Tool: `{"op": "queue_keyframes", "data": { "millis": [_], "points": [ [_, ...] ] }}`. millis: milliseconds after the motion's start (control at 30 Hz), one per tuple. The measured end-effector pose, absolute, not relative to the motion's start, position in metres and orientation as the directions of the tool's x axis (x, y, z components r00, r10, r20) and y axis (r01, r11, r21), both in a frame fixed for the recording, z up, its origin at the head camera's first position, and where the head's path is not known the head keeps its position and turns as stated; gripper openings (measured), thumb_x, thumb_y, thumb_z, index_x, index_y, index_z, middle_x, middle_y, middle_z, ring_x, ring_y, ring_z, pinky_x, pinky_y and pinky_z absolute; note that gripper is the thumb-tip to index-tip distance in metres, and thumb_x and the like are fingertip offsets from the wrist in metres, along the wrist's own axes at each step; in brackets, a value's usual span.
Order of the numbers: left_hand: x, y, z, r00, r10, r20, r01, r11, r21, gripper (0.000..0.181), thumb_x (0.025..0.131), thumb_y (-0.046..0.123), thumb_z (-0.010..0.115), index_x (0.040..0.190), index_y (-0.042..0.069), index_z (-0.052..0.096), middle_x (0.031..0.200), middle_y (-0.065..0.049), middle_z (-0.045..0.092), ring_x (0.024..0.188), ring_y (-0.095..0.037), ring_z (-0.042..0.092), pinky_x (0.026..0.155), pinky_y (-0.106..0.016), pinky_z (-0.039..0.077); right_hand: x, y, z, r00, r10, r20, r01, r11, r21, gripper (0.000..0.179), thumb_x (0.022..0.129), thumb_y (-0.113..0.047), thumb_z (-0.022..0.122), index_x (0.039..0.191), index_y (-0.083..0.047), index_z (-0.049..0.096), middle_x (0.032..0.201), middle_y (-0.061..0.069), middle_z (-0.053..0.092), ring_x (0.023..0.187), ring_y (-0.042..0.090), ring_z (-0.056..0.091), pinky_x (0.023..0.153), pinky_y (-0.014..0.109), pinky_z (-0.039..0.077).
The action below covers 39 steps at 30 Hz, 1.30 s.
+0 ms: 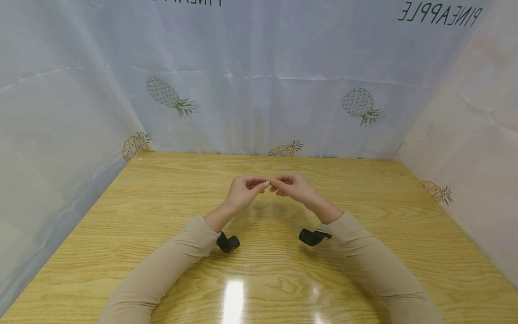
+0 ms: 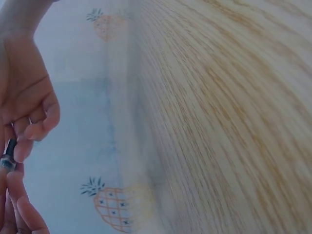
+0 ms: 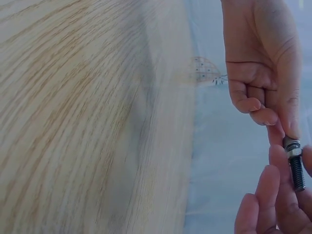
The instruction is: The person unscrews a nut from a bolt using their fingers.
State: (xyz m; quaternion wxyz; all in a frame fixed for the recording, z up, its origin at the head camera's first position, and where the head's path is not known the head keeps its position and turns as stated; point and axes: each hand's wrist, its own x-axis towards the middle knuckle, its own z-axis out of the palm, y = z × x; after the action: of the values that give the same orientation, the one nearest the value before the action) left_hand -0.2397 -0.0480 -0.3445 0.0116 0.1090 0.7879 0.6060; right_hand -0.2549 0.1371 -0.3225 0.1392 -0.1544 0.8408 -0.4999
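Observation:
Both hands meet over the middle of the table, around a small dark bolt [image 3: 298, 178] with a silver nut [image 3: 294, 152] near its head. My left hand [image 1: 241, 193] pinches the head end between thumb and forefinger, its other fingers curled in the right wrist view. From the opposite side comes my right hand [image 1: 294, 186], whose thumb and forefinger pinch the nut, one on each side. The bolt's threaded end points toward the right palm. In the left wrist view the bolt [image 2: 11, 146] shows at the left edge, partly covered by fingers.
The wooden table [image 1: 182, 279] reaches back to a white curtain [image 1: 251, 112] printed with pineapples, which also lines both sides. A black device [image 1: 228, 243] hangs under the left cuff, and another black device [image 1: 310, 237] is under the right cuff.

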Motion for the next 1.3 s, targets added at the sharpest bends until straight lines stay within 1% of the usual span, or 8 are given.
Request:
{"op": "queue_keyframes", "data": {
  "millis": [100, 200, 400, 567, 700, 900, 1133, 1300],
  "points": [
    [-0.2400, -0.0482, -0.3444, -0.977, 0.180, 0.111, 0.154, 0.249, 0.956, 0.027, 0.090, 0.022, 0.063, 0.112, 0.008, 0.068, 0.109, -0.014, 0.069, 0.091, -0.022, 0.067, 0.081, -0.037, 0.055, -0.2543, 0.1373, -0.3227, -0.914, -0.402, -0.059, -0.139, 0.445, -0.885, 0.035, 0.094, -0.025, 0.057, 0.123, -0.005, 0.057, 0.122, 0.019, 0.060, 0.112, 0.037, 0.055, 0.098, 0.050, 0.046],
    [-0.2424, -0.0483, -0.3481, -0.978, 0.176, 0.111, 0.153, 0.245, 0.957, 0.025, 0.090, 0.021, 0.063, 0.111, 0.009, 0.069, 0.108, -0.013, 0.070, 0.089, -0.019, 0.067, 0.081, -0.038, 0.055, -0.2535, 0.1368, -0.3225, -0.916, -0.399, -0.047, -0.147, 0.443, -0.884, 0.038, 0.092, -0.024, 0.060, 0.126, -0.006, 0.055, 0.127, 0.018, 0.057, 0.113, 0.034, 0.055, 0.098, 0.050, 0.045],
    [-0.2418, -0.0484, -0.3478, -0.976, 0.183, 0.117, 0.160, 0.246, 0.956, 0.026, 0.090, 0.023, 0.063, 0.111, 0.009, 0.069, 0.108, -0.012, 0.070, 0.090, -0.019, 0.067, 0.081, -0.037, 0.055, -0.2548, 0.1366, -0.3245, -0.909, -0.409, -0.075, -0.124, 0.439, -0.890, 0.040, 0.096, -0.032, 0.051, 0.123, -0.004, 0.057, 0.117, 0.019, 0.063, 0.108, 0.039, 0.057, 0.097, 0.049, 0.047],
    [-0.2422, -0.0483, -0.3485, -0.974, 0.183, 0.132, 0.174, 0.238, 0.956, 0.025, 0.090, 0.021, 0.063, 0.110, 0.007, 0.069, 0.107, -0.014, 0.070, 0.088, -0.019, 0.068, 0.078, -0.033, 0.056, -0.2542, 0.1366, -0.3255, -0.908, -0.417, -0.038, -0.162, 0.434, -0.886, 0.033, 0.094, -0.024, 0.057, 0.121, -0.004, 0.058, 0.121, 0.018, 0.060, 0.110, 0.036, 0.057, 0.097, 0.050, 0.046],
    [-0.2421, -0.0484, -0.3491, -0.974, 0.180, 0.134, 0.174, 0.225, 0.959, 0.025, 0.090, 0.019, 0.063, 0.111, 0.006, 0.069, 0.105, -0.015, 0.070, 0.086, -0.019, 0.068, 0.081, -0.037, 0.056, -0.2537, 0.1368, -0.3253, -0.910, -0.413, -0.016, -0.177, 0.424, -0.888, 0.039, 0.092, -0.022, 0.060, 0.125, -0.004, 0.055, 0.124, 0.016, 0.057, 0.110, 0.033, 0.056, 0.097, 0.051, 0.046],
    [-0.2417, -0.0488, -0.3491, -0.974, 0.190, 0.125, 0.168, 0.235, 0.957, 0.029, 0.091, 0.024, 0.062, 0.113, 0.006, 0.067, 0.108, -0.015, 0.069, 0.090, -0.020, 0.067, 0.084, -0.041, 0.054, -0.2541, 0.1365, -0.3249, -0.914, -0.402, -0.060, -0.129, 0.426, -0.895, 0.039, 0.096, -0.032, 0.053, 0.122, -0.004, 0.058, 0.115, 0.018, 0.064, 0.107, 0.040, 0.056, 0.096, 0.050, 0.047],
    [-0.2415, -0.0488, -0.3489, -0.973, 0.193, 0.128, 0.169, 0.220, 0.961, 0.030, 0.091, 0.021, 0.061, 0.115, 0.003, 0.066, 0.111, -0.018, 0.068, 0.096, -0.030, 0.066, 0.085, -0.042, 0.054, -0.2527, 0.1365, -0.3238, -0.916, -0.400, -0.036, -0.151, 0.426, -0.892, 0.036, 0.093, -0.021, 0.059, 0.124, -0.004, 0.056, 0.125, 0.018, 0.057, 0.113, 0.034, 0.055, 0.099, 0.050, 0.045],
    [-0.2418, -0.0489, -0.3496, -0.973, 0.192, 0.131, 0.172, 0.219, 0.961, 0.028, 0.091, 0.021, 0.062, 0.113, 0.004, 0.067, 0.108, -0.017, 0.069, 0.094, -0.028, 0.067, 0.087, -0.043, 0.054, -0.2529, 0.1367, -0.3243, -0.916, -0.400, -0.042, -0.148, 0.433, -0.889, 0.041, 0.095, -0.030, 0.055, 0.126, -0.003, 0.055, 0.121, 0.018, 0.060, 0.109, 0.035, 0.057, 0.097, 0.049, 0.047]
  ]
}}
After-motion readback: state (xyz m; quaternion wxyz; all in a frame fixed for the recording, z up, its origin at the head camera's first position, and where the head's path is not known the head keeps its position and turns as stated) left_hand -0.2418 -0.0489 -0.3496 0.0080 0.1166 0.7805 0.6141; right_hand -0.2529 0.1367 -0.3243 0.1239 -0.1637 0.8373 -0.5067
